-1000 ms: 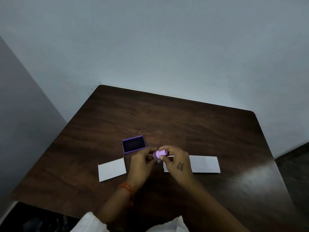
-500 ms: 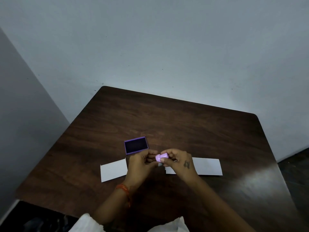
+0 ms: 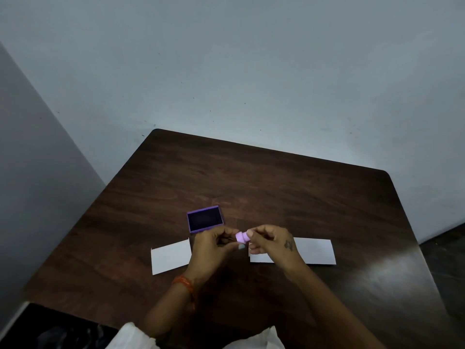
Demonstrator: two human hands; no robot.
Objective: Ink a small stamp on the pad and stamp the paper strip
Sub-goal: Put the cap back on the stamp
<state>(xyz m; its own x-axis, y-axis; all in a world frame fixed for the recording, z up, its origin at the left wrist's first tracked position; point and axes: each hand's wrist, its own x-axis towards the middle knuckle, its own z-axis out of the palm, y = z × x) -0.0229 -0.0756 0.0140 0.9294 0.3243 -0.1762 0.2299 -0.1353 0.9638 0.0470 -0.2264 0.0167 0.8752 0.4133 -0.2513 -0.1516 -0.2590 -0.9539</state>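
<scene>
We hold the small lilac plastic stamp (image 3: 242, 237) above the dark wood-grain table (image 3: 289, 192), between both hands and just in front of the ink pad. The left hand (image 3: 214, 244) is curled, its thumb and fingertips closed on the stamp's left end. The right hand (image 3: 270, 241) is also curled, pinching the right end between thumb and forefinger.

We judge the task to be at its start. The shallow purple rectangular ink pad tray (image 3: 205, 219) lies open, its dark, matte inking surface exposed, and the stamp does not touch it. No imprint is visible on either paper. Inking and stamping remain to be done.

The stamp is a short stepped cylinder, smooth, with a narrower neck; we cannot tell which end carries the die. The long white paper strip (image 3: 314, 251) lies flat to the right, partly covered by the right hand. A shorter white paper piece (image 3: 170, 256) lies flat to the left, just in front of the pad. The table surface is glossy and reflects light at its right edge.
</scene>
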